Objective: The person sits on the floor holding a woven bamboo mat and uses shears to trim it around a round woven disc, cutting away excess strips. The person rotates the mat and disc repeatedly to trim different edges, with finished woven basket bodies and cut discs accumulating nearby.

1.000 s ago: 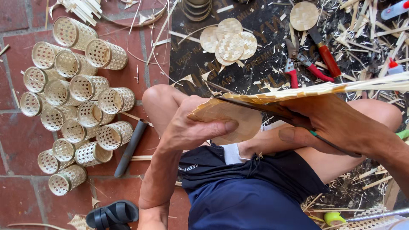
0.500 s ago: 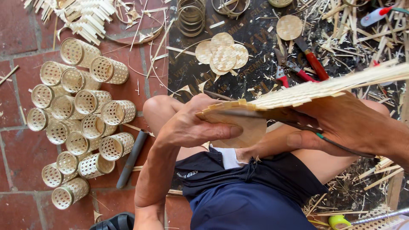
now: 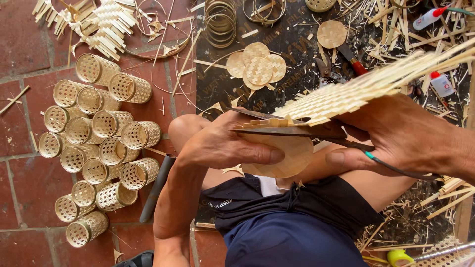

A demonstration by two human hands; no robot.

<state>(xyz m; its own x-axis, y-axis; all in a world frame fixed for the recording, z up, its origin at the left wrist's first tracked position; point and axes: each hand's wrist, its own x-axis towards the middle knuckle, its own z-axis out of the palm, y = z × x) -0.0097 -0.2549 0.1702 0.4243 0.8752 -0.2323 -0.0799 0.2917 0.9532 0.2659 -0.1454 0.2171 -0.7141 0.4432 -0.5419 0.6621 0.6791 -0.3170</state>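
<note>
Left hand (image 3: pixel 225 146) gripping woven mat (image 3: pixel 346 94), right hand (image 3: pixel 396 136) working shears (image 3: pixel 297 131), blade tips hidden

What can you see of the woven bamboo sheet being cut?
The woven bamboo sheet is pale straw-coloured, flat strips plaited in a tight basket weave, with loose strip ends fraying out at its far edge. It is held roughly level above the person's lap. The left hand grips its near rounded end; scissors in the right hand bite into it there.
</note>
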